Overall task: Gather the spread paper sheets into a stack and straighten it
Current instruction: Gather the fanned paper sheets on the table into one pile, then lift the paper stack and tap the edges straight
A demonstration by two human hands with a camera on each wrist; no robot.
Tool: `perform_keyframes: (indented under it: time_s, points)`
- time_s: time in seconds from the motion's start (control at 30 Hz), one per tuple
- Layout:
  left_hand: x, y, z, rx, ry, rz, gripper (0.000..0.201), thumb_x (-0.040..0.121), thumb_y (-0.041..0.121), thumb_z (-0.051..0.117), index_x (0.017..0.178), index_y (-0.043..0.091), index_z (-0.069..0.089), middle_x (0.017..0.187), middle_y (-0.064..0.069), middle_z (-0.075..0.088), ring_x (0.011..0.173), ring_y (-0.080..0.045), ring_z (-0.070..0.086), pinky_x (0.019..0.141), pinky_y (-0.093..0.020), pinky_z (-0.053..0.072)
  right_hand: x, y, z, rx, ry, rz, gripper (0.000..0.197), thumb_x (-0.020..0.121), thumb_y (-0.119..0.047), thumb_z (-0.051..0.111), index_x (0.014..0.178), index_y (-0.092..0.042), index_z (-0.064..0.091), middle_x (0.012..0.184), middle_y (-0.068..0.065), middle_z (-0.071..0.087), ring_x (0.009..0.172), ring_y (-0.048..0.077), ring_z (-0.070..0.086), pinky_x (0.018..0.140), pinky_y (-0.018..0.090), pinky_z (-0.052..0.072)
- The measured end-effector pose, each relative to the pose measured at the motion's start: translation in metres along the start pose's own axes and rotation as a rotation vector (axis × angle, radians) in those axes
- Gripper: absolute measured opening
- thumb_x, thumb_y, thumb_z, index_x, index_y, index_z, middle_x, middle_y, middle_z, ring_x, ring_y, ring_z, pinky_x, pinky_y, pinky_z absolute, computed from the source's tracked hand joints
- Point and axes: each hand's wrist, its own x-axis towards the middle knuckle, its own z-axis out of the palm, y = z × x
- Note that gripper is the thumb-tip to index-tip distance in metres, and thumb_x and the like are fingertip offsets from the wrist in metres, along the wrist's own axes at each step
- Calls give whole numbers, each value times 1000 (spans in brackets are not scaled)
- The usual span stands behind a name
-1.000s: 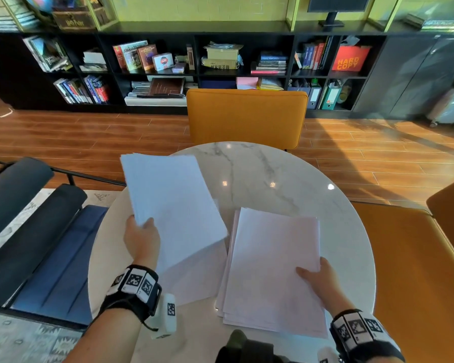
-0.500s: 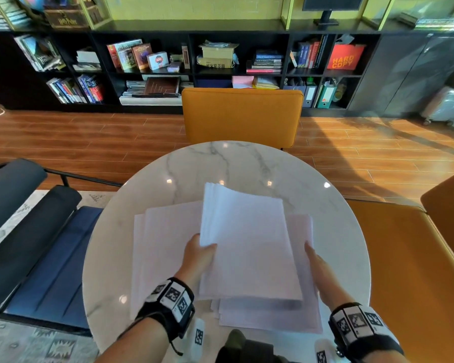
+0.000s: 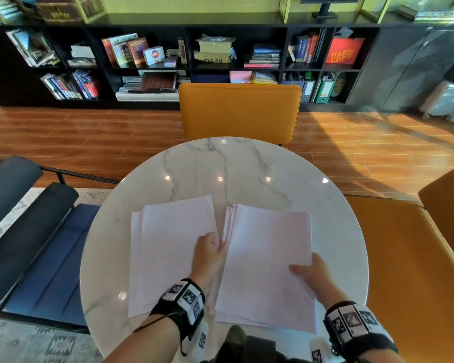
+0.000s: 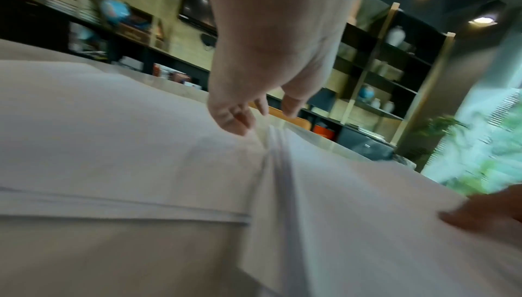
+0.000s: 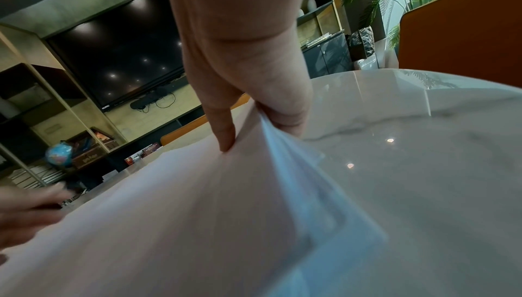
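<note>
Your right hand [image 3: 308, 271] pinches the right edge of the paper stack [image 3: 268, 260], lower centre-right of the head view, thumb on top. Your left hand [image 3: 209, 248], fingers loosely curled, rests at the stack's left edge, over the loose sheets [image 3: 168, 247] lying lower centre-left on the marble table [image 3: 220, 166].

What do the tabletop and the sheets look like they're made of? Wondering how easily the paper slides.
Tabletop: looks like polished marble or a marble-look slab, white with grey veins, glossy, mirroring ceiling lights. Sheets: thin plain white paper, matte; the edge bends where the right hand pinches it. On so smooth a top they probably slide easily.
</note>
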Motion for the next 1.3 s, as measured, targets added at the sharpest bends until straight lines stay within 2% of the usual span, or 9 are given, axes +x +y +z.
perform_keyframes:
  time_s: [0.13, 0.23, 0.33, 0.5, 0.67, 0.97, 1.1, 1.23, 1.3]
  points:
    - [12, -31, -65, 268, 397, -348, 54, 76, 23, 72, 125, 5, 55, 129, -25, 52, 119, -42, 48, 96, -50, 41, 1, -1, 1, -38, -1, -16, 43, 69, 2, 76, 102, -6, 49, 105, 19, 60, 100, 38, 61, 87, 50, 52]
    - [5, -52, -107, 297, 419, -625, 83, 65, 32, 82, 132, 2, 42, 135, -27, 42, 124, -43, 41, 100, -53, 37, 2, 0, 3, -47, 1, -13, 43, 68, 1, 77, 101, -6, 49, 105, 19, 61, 97, 37, 61, 87, 52, 52]
    - [0, -69, -119, 262, 351, -720, 96, 57, 36, 87, 129, -3, 38, 134, -27, 45, 123, -43, 45, 101, -51, 39, 3, -1, 4, -55, 4, -4, 45, 68, -2, 78, 102, -7, 49, 104, 17, 60, 101, 39, 62, 89, 53, 51]
    - [6, -83, -119, 64, 248, -600, 59, 61, 18, 85, 107, -10, 61, 104, -26, 68, 93, -40, 65, 83, -44, 53, 4, -5, 5, -65, -12, 19, 46, 73, -16, 77, 109, -6, 50, 109, 17, 62, 101, 38, 62, 88, 50, 52]
    - [13, -72, -133, 31, 306, -424, 27, 79, 8, 67, 101, -5, 60, 100, -26, 66, 84, -38, 61, 73, -40, 47, 5, -5, 3, -42, -35, 42, 51, 76, -12, 74, 119, -1, 50, 114, 20, 62, 95, 33, 61, 80, 41, 50]
    - [14, 1, -160, -190, 600, -148, 25, 84, 9, 51, 107, 5, 60, 96, -10, 60, 86, -27, 54, 72, -34, 38, 4, -7, 2, -46, -56, 43, 40, 82, -16, 68, 114, 0, 51, 116, 23, 62, 94, 34, 61, 79, 41, 50]
    - [15, 17, -133, -358, 409, -189, 26, 83, 12, 58, 108, 11, 62, 95, -8, 64, 79, -23, 59, 66, -29, 45, 1, -17, -1, -128, -62, 77, 60, 91, -47, 48, 125, 2, 49, 110, 16, 59, 97, 32, 57, 86, 41, 47]
    - [9, 13, -76, -332, 103, -209, 27, 79, 7, 65, 105, 13, 65, 93, -8, 69, 77, -21, 63, 67, -26, 50, 1, -18, -12, 2, -143, 162, 73, 88, -67, 25, 116, -9, 59, 83, 7, 62, 73, 24, 56, 61, 34, 43]
    - [3, 7, -48, -326, -55, -241, 30, 76, 6, 69, 105, 7, 66, 95, -11, 70, 77, -22, 64, 68, -27, 50, 5, -14, -15, 15, -164, 184, 85, 80, -78, 22, 116, -12, 62, 85, 10, 65, 74, 25, 58, 59, 31, 42]
